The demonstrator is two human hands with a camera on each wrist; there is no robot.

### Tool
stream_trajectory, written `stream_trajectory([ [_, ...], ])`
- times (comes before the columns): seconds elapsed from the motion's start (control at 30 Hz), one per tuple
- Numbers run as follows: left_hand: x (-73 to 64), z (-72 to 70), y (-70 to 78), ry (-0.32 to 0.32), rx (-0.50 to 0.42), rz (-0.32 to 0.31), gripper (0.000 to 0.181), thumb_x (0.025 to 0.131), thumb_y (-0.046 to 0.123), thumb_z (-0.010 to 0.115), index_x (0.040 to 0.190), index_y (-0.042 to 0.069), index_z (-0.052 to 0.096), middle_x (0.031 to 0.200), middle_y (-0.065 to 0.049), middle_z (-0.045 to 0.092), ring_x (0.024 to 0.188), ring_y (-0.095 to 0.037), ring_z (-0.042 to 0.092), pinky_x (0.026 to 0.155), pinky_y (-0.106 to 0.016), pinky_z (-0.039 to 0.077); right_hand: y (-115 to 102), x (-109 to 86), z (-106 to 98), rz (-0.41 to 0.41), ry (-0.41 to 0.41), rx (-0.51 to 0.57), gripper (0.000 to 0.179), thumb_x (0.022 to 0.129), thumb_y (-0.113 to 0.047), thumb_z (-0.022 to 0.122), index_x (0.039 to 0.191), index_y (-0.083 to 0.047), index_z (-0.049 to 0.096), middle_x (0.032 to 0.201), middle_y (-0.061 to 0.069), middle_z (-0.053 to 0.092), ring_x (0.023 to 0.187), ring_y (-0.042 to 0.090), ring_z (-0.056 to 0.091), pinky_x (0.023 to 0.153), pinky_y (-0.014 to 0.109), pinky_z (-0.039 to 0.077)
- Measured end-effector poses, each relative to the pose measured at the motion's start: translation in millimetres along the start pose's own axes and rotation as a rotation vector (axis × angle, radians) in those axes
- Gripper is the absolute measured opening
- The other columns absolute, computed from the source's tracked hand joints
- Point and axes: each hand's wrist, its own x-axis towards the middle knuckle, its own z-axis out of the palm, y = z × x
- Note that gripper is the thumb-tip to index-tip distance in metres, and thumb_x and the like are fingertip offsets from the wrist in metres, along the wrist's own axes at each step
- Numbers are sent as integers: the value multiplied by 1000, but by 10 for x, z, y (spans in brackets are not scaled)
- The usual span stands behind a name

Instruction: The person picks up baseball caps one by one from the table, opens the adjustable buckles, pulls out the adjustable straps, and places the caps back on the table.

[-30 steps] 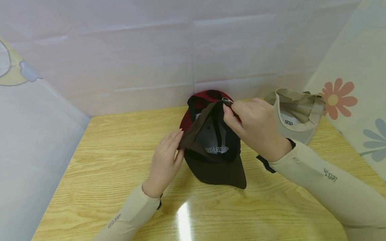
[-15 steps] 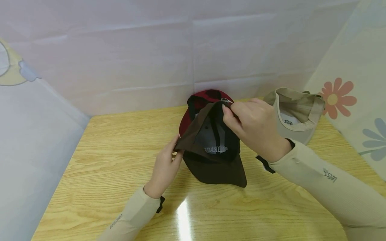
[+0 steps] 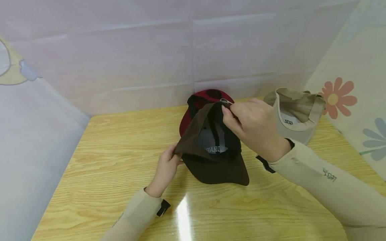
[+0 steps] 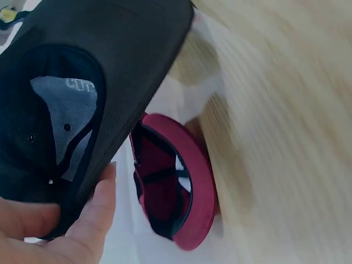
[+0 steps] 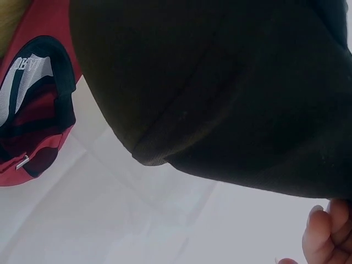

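A dark brown baseball cap (image 3: 217,172) is held with its hollow side toward me, its brim pointing down toward the near side. White mirrored lettering shows on its grey inner panel. My right hand (image 3: 254,124) grips the back edge of the cap beside a small metal buckle. At the crown's left edge, my left hand (image 3: 166,172) pinches the fabric; the left wrist view has its thumb and finger (image 4: 96,217) on either side of the edge. Fingers of the right hand (image 5: 327,234) curl at the cap's rim in the right wrist view.
Behind the brown cap, partly covered by it, a red cap (image 3: 185,122) lies hollow side up. A beige cap (image 3: 301,110) sits at the back right, near the flowered cloth (image 3: 362,134). The wooden table (image 3: 114,150) ends against a pale backdrop (image 3: 135,67).
My left hand has slid nearer to me along the cap's left edge and changed from fairly straight fingers to a pinch. The brim tip has shifted slightly right. My right hand stays put.
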Motion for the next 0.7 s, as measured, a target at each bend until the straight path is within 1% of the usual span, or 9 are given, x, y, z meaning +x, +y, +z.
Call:
stream_trajectory([
  [0.07, 12, 9, -8, 8, -69, -36, 32, 98, -7, 35, 121, -15, 55, 103, -22, 63, 88, -25, 64, 78, -38, 56, 0, -2, -3, -5, -6, 2, 45, 100, -21, 44, 57, -9, 39, 46, 2, 29, 39, 17, 26, 45, 34, 24],
  [0.13, 22, 9, -10, 21, -136, -80, 33, 96, -7, 34, 118, -14, 57, 97, -17, 64, 82, -18, 63, 77, -35, 56, -2, -4, -6, -12, -13, 6, 45, 101, -21, 43, 58, -9, 39, 46, 2, 29, 39, 17, 26, 45, 34, 23],
  [0.23, 20, -2, 12, 34, -236, -117, 31, 99, -3, 33, 117, -13, 57, 93, -9, 65, 79, -13, 64, 74, -31, 55, -8, -2, -18, -24, -27, 16, 45, 102, -22, 44, 60, -8, 41, 47, 2, 31, 39, 17, 29, 45, 34, 25],
  [0.37, 11, -30, 51, 37, -363, -139, 31, 102, 2, 33, 116, -6, 59, 92, -5, 67, 83, -13, 66, 74, -30, 53, -20, -1, -30, -38, -41, 31, 43, 103, -23, 44, 63, -6, 45, 49, 4, 36, 40, 18, 33, 45, 35, 28],
  [0.47, 7, -38, 82, 42, -433, -151, 29, 103, 3, 35, 103, 3, 64, 87, -3, 68, 81, -13, 66, 72, -29, 52, -32, -3, -47, -49, -49, 37, 43, 103, -23, 44, 64, -6, 46, 50, 4, 37, 41, 19, 35, 46, 35, 28],
  [0.57, 0, -37, 116, 61, -502, -168, 31, 103, 4, 38, 89, 10, 65, 80, -2, 67, 76, -13, 65, 70, -28, 53, -47, -3, -73, -58, -67, 40, 43, 103, -23, 45, 64, -6, 46, 51, 4, 37, 42, 20, 38, 47, 35, 30],
  [0.6, -2, -37, 128, 68, -524, -172, 32, 102, 3, 38, 85, 12, 64, 78, -2, 66, 74, -13, 64, 69, -28, 53, -50, -3, -82, -60, -75, 42, 43, 103, -23, 45, 64, -6, 46, 52, 4, 37, 43, 20, 38, 47, 35, 30],
  [0.7, -10, -44, 155, 78, -572, -171, 35, 102, 2, 39, 81, 13, 64, 76, -1, 66, 72, -12, 65, 68, -27, 53, -61, -5, -107, -65, -96, 63, 42, 103, -23, 45, 65, -5, 47, 53, 4, 39, 45, 21, 40, 48, 36, 32],
])
